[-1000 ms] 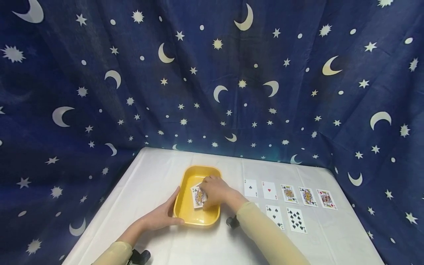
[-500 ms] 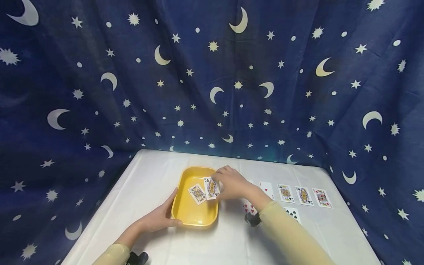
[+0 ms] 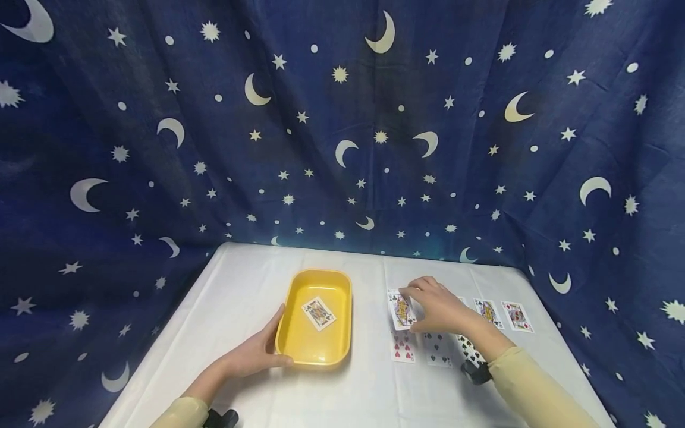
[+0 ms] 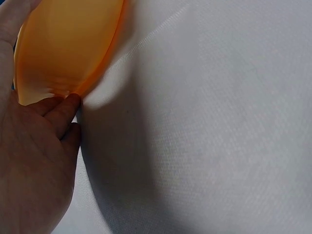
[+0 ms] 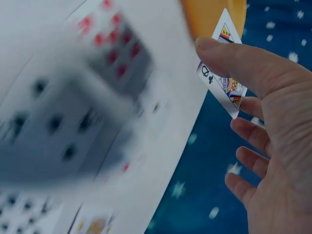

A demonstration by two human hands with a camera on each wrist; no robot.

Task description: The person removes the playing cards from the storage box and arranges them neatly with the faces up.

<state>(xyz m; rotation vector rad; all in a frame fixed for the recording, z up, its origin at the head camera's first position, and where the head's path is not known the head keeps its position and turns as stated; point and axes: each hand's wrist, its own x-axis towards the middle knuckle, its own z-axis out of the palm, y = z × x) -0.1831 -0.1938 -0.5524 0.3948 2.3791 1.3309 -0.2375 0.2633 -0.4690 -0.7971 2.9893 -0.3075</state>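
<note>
In the head view a yellow tray (image 3: pixel 283 333) stands left of the middle of the table, with one face card (image 3: pixel 319 313) lying tilted inside. My left hand (image 3: pixel 251 355) holds the tray at its left side and front corner; the left wrist view shows fingertips on the tray wall (image 4: pixel 73 44). My right hand (image 3: pixel 441 309) pinches a queen of clubs (image 3: pixel 401 309) between thumb and fingers, face up. In the head view this card overlaps the left end of the upper row of cards. The right wrist view shows the thumb over the queen's edge, the other fingers apart.
To the right lie two rows of face-up cards. Two face cards (image 3: pixel 488 312) show in the upper row; the lower has a hearts card (image 3: pixel 403 351) and a spades card (image 3: pixel 439 351). My right hand and arm hide others. A starry blue cloth (image 3: pixel 342 148) hangs behind the table.
My right hand has lifted the queen of clubs out of the tray and carried it right to the rows, leaving one face card there. The left hand has stayed at the tray.
</note>
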